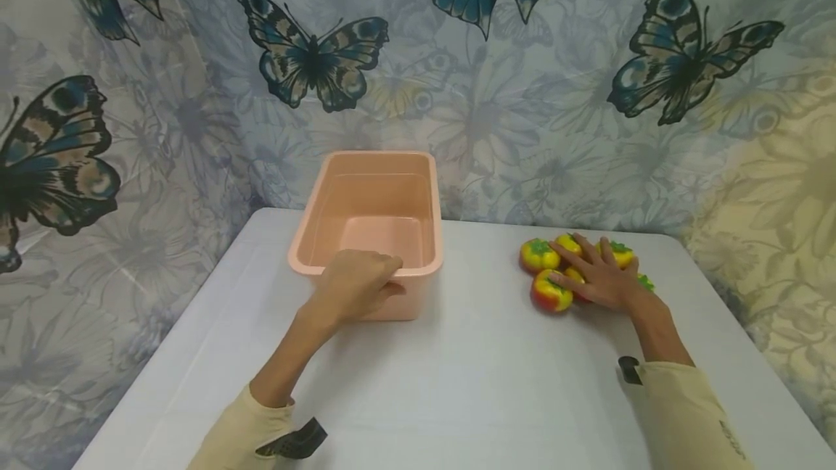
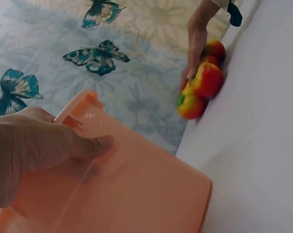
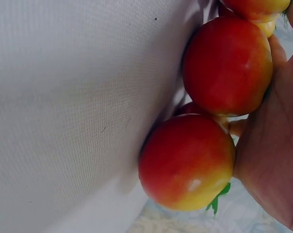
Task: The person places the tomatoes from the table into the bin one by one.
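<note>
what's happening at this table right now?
A person sits at a white table. Their left hand grips the near rim of an empty peach plastic bin, thumb on the outer wall. Their right hand rests with spread fingers on top of a cluster of red-yellow toy tomatoes lying on the table to the right of the bin. None of the tomatoes is in the bin.

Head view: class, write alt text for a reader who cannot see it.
A person's left hand grips the near rim of an empty peach plastic tub on a white table, while the right hand rests flat on a cluster of red-and-yellow toy fruits. Butterfly-print fabric hangs behind.
</note>
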`<state>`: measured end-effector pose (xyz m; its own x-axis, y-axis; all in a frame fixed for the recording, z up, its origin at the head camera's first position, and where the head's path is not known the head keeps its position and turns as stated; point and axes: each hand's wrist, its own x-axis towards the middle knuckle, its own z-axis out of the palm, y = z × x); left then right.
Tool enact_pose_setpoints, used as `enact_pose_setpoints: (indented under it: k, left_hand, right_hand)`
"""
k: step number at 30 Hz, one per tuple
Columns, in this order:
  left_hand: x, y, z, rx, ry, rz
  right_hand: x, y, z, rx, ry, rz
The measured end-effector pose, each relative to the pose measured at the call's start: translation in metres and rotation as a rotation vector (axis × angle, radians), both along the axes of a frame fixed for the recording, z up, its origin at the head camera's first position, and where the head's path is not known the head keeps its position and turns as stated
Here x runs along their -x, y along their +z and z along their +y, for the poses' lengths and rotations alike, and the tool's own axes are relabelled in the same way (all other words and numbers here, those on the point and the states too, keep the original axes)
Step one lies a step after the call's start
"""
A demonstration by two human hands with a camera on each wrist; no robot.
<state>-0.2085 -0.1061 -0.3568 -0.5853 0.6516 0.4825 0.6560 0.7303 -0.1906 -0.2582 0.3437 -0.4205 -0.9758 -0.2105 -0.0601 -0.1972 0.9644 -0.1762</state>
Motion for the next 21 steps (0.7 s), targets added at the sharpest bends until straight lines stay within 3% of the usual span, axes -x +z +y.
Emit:
enact_pose_setpoints:
  k: [6, 21]
  left_hand:
    - [0.01, 0.0, 0.028, -0.011, -0.032, -0.03]
    - [0.022, -0.005, 0.084, -0.027, -0.027, 0.011]
  right_hand:
    - [0.001, -0.001, 0.001, -0.007, -0.003, -0.002]
    - [0.006, -0.003, -0.004, -0.035, -0.015, -0.03]
